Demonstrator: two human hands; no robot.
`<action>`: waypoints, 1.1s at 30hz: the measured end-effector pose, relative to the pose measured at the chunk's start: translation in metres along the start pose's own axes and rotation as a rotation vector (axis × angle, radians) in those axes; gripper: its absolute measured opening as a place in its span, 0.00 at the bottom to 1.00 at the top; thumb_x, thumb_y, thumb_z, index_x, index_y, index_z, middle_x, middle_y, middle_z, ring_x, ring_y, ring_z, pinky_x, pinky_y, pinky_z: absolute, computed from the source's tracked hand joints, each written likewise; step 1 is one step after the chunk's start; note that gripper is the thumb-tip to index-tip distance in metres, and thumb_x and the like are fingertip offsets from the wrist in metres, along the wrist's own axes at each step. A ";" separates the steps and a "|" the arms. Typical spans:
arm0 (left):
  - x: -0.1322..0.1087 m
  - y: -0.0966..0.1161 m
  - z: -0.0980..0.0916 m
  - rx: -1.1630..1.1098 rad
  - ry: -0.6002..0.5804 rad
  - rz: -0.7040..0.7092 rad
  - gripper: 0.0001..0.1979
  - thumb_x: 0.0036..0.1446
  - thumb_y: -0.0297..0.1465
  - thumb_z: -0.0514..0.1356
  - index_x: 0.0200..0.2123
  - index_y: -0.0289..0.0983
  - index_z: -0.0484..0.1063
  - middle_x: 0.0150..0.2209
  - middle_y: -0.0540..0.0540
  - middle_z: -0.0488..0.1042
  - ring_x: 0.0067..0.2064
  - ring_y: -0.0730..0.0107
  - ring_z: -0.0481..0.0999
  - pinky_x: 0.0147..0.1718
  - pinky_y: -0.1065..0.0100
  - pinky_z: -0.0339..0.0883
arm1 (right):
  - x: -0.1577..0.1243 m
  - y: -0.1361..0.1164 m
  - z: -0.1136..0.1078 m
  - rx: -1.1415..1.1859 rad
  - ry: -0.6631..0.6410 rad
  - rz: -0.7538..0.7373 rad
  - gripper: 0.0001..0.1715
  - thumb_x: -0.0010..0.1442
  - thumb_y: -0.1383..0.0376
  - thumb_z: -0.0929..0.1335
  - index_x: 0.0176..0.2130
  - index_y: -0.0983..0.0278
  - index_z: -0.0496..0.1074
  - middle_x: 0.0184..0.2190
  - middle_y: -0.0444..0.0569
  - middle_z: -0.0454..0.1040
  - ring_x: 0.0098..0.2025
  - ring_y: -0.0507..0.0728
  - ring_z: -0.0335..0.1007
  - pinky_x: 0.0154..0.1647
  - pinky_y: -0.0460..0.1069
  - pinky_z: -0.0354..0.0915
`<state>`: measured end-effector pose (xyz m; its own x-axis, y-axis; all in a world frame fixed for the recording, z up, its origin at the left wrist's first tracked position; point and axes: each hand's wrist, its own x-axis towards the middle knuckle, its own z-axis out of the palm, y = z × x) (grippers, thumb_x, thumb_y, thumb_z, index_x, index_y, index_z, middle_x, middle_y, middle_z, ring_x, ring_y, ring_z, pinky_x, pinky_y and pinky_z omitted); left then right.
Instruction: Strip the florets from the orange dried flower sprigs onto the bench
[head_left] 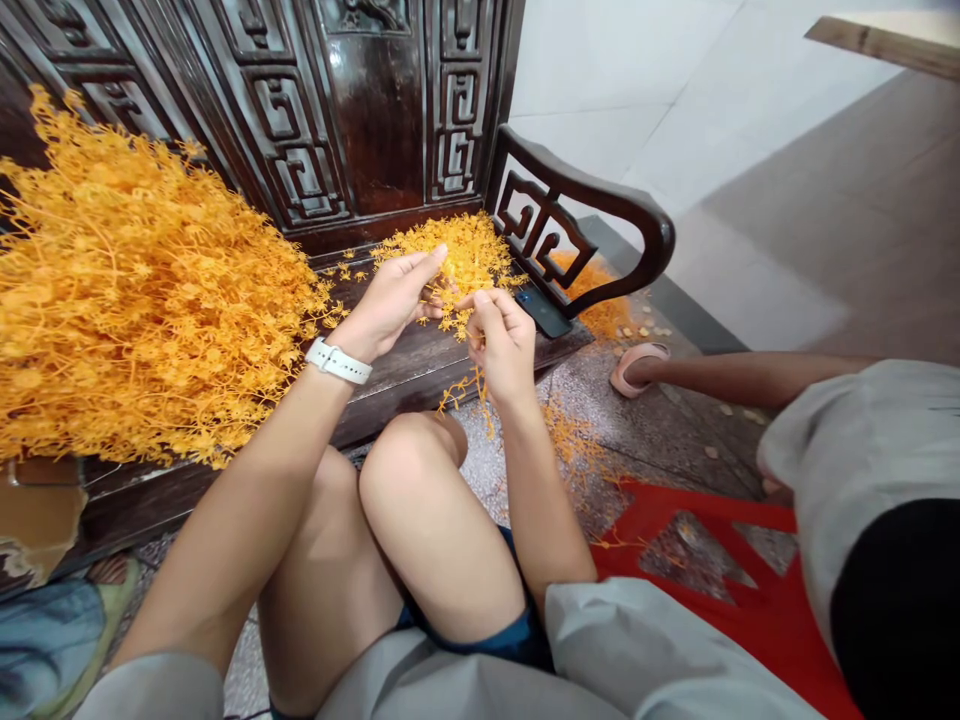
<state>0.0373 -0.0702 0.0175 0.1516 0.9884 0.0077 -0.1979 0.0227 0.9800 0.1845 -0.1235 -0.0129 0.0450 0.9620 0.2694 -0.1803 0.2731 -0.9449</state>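
My left hand point(403, 292), with a pale watch band at the wrist, is over the bench seat. Its thumb is stretched out and apart from the fingers, and orange bits show by the fingertips. Close beside it, my right hand point(504, 342) is closed in a pinch on an orange artificial flower sprig point(480, 388), whose thin branches hang below the hand. Behind both hands lies a small heap of loose orange florets point(469, 245). A large pile of orange artificial flower sprigs point(142, 300) fills the left of the seat.
The dark carved wooden bench point(386, 130) has a curved armrest point(600, 205). A phone point(546, 312) lies beside it. Orange scraps point(570, 440) litter the floor. A red plastic stool point(772, 600) stands at right, near another person's foot point(640, 370). Torn cardboard point(45, 510) is at left.
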 end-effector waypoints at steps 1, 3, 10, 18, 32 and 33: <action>0.000 0.000 0.000 0.002 -0.001 -0.001 0.21 0.69 0.47 0.69 0.32 0.38 0.72 0.28 0.50 0.73 0.27 0.75 0.75 0.27 0.73 0.74 | 0.000 0.002 0.000 -0.011 0.009 -0.013 0.28 0.70 0.39 0.72 0.35 0.59 0.73 0.23 0.40 0.57 0.24 0.50 0.49 0.22 0.47 0.48; 0.000 -0.002 -0.001 0.002 -0.009 0.001 0.21 0.69 0.46 0.70 0.32 0.38 0.72 0.29 0.50 0.73 0.27 0.75 0.76 0.29 0.73 0.75 | 0.001 0.004 -0.001 -0.041 0.026 -0.033 0.29 0.70 0.38 0.71 0.35 0.59 0.73 0.24 0.40 0.58 0.25 0.51 0.50 0.23 0.47 0.49; 0.001 -0.005 -0.001 -0.010 -0.010 0.015 0.21 0.66 0.42 0.73 0.30 0.38 0.69 0.29 0.52 0.71 0.28 0.78 0.76 0.32 0.73 0.78 | 0.000 0.005 -0.002 -0.083 0.026 -0.056 0.27 0.70 0.39 0.72 0.37 0.59 0.75 0.26 0.41 0.60 0.26 0.51 0.52 0.25 0.47 0.52; 0.002 -0.003 -0.003 -0.022 0.057 0.009 0.16 0.62 0.35 0.76 0.32 0.37 0.73 0.29 0.52 0.71 0.29 0.79 0.75 0.34 0.74 0.79 | 0.001 0.007 -0.010 -0.068 0.023 -0.046 0.24 0.70 0.43 0.73 0.37 0.59 0.77 0.26 0.42 0.60 0.26 0.50 0.50 0.24 0.47 0.50; 0.007 -0.007 -0.012 0.004 0.134 0.067 0.09 0.55 0.20 0.72 0.36 0.37 0.77 0.31 0.51 0.73 0.33 0.75 0.74 0.37 0.72 0.79 | -0.002 0.014 -0.034 -0.118 0.034 -0.015 0.21 0.71 0.46 0.73 0.37 0.60 0.77 0.23 0.39 0.58 0.23 0.50 0.47 0.24 0.49 0.45; 0.008 -0.009 -0.013 0.015 0.130 0.073 0.10 0.54 0.19 0.71 0.36 0.37 0.77 0.32 0.51 0.73 0.33 0.75 0.74 0.36 0.72 0.78 | -0.003 0.016 -0.037 -0.130 0.024 -0.013 0.21 0.71 0.46 0.73 0.37 0.60 0.77 0.22 0.38 0.58 0.23 0.49 0.47 0.24 0.49 0.45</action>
<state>0.0278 -0.0603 0.0058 0.0102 0.9985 0.0545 -0.1894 -0.0516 0.9805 0.2182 -0.1216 -0.0352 0.0702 0.9577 0.2790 -0.0509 0.2827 -0.9579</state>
